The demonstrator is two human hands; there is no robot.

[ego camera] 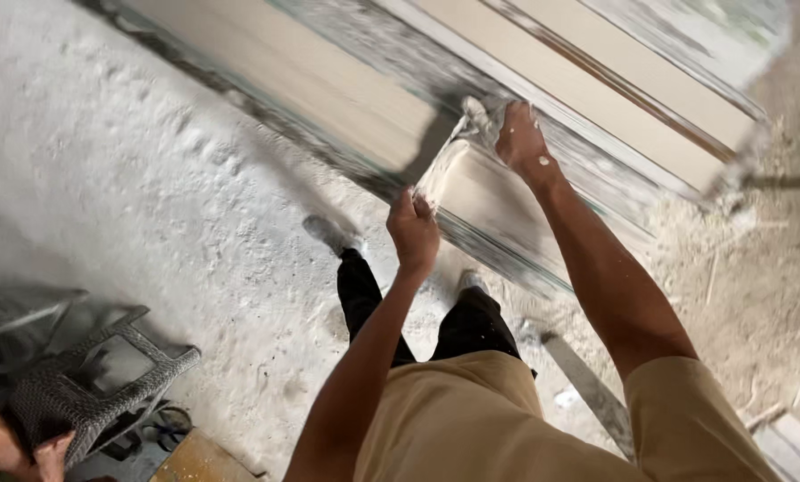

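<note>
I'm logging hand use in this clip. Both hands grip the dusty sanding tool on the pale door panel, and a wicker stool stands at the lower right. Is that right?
Not quite. The wicker stool stands at the lower left, not the lower right, as the head view shows. The rest holds: the left hand and right hand both grip the dusty sanding tool on the pale door panel.

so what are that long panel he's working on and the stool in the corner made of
The long panel looks like pale wood or board, matte and dust-coated, with raised strips along its length; the exact kind is unclear. The left hand and right hand press a dusty pad, probably sanding paper, against it. The stool looks like grey woven wicker, possibly plastic.
</note>
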